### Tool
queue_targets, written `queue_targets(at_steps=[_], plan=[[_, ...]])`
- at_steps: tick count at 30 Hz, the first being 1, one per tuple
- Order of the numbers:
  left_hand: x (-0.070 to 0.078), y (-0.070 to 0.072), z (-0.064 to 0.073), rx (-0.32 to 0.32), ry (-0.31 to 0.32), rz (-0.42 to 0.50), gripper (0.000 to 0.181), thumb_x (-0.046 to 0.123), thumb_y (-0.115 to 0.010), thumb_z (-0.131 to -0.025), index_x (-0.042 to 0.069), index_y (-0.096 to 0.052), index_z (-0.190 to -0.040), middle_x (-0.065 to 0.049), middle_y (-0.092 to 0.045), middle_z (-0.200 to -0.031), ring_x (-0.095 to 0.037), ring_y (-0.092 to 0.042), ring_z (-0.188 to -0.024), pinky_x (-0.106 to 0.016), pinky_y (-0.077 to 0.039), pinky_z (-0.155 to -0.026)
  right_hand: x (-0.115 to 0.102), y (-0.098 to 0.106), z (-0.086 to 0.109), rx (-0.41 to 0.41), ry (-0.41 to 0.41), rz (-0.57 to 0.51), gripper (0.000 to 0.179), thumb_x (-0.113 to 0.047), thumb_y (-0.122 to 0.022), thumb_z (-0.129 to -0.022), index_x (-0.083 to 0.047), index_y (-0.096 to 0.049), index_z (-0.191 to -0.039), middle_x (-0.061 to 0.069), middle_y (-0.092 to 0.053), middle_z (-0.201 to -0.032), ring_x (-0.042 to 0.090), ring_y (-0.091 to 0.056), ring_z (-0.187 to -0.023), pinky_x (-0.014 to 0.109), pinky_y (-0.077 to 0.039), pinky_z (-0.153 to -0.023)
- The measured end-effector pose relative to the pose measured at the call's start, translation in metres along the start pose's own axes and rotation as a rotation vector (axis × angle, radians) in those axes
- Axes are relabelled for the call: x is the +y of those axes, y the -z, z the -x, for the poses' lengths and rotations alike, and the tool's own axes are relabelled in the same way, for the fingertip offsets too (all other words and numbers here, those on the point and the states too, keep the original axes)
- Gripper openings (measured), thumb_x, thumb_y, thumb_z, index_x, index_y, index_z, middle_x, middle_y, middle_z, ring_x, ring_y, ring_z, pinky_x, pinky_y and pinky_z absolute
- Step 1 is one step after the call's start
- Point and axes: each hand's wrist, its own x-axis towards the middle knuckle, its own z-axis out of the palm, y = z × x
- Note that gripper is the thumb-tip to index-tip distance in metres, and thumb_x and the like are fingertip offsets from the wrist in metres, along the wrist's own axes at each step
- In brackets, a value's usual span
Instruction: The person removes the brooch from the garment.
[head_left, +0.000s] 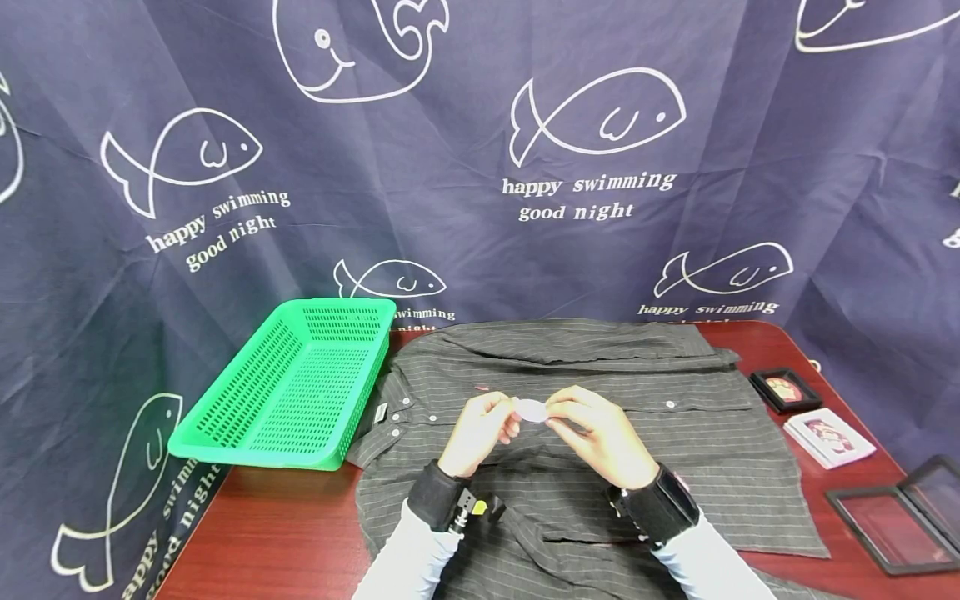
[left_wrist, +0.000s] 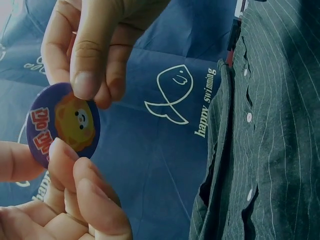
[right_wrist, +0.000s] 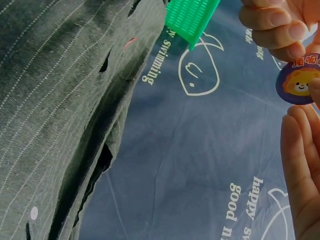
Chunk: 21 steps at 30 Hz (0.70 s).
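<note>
A round purple button badge (head_left: 531, 410) is held up between both hands above a dark grey striped shirt (head_left: 450, 367). In the left wrist view the badge (left_wrist: 75, 117) shows a yellow lion face and red lettering. My left hand (head_left: 481, 429) pinches one edge of it between thumb and fingers. From the opposite edge my right hand (head_left: 600, 433) pinches it too, the thumb lying on the printed face. The right wrist view has the badge (right_wrist: 296, 85) partly cut off at the frame's edge.
A green plastic basket (head_left: 281, 460) stands on the left of the red-brown table (head_left: 292, 533). To the right lie a black case (head_left: 780, 404) with a round picture inside, a white box (head_left: 828, 446) and an opened black frame (head_left: 888, 529). Behind hangs a blue printed curtain (head_left: 465, 183).
</note>
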Motion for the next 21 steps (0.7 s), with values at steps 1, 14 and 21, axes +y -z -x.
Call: queue_targets(at_steps=[1, 14, 21], plan=[[0.0, 0.0, 0.0, 0.001, 0.004, 0.007, 0.028, 0.008, -0.051, -0.098, -0.016, -0.057, -0.086, 0.004, -0.054, -0.063, -0.004, -0.053, -0.056, -0.017, -0.045, -0.053, 0.0, 0.0, 0.001, -0.003, -0.001, -0.005, 0.027, 0.006, -0.079, -0.071, -0.009, -0.073, -0.092, 0.002, -0.068, -0.096, 0.014, -0.065, -0.086, 0.016, -0.047, -0.085], [0.004, -0.001, 0.005, 0.02, -0.044, -0.003, 0.019, 0.003, -0.054, -0.095, -0.015, -0.059, -0.091, -0.004, -0.057, -0.066, -0.006, -0.052, -0.058, -0.016, -0.045, -0.054, 0.002, 0.006, -0.003, -0.006, -0.098, -0.073, 0.03, 0.008, -0.077, -0.075, -0.009, -0.072, -0.099, 0.003, -0.067, -0.1, 0.013, -0.063, -0.09, 0.013, -0.047, -0.085], [0.004, -0.001, 0.005, 0.01, -0.17, -0.158, 0.018, 0.006, -0.054, -0.097, -0.008, -0.062, -0.09, -0.025, -0.063, -0.077, -0.013, -0.059, -0.065, -0.017, -0.048, -0.059, -0.001, 0.013, -0.013, 0.059, -0.292, -0.113, 0.026, 0.007, -0.072, -0.08, -0.007, -0.071, -0.102, 0.004, -0.072, -0.099, 0.011, -0.066, -0.085, 0.015, -0.051, -0.078]])
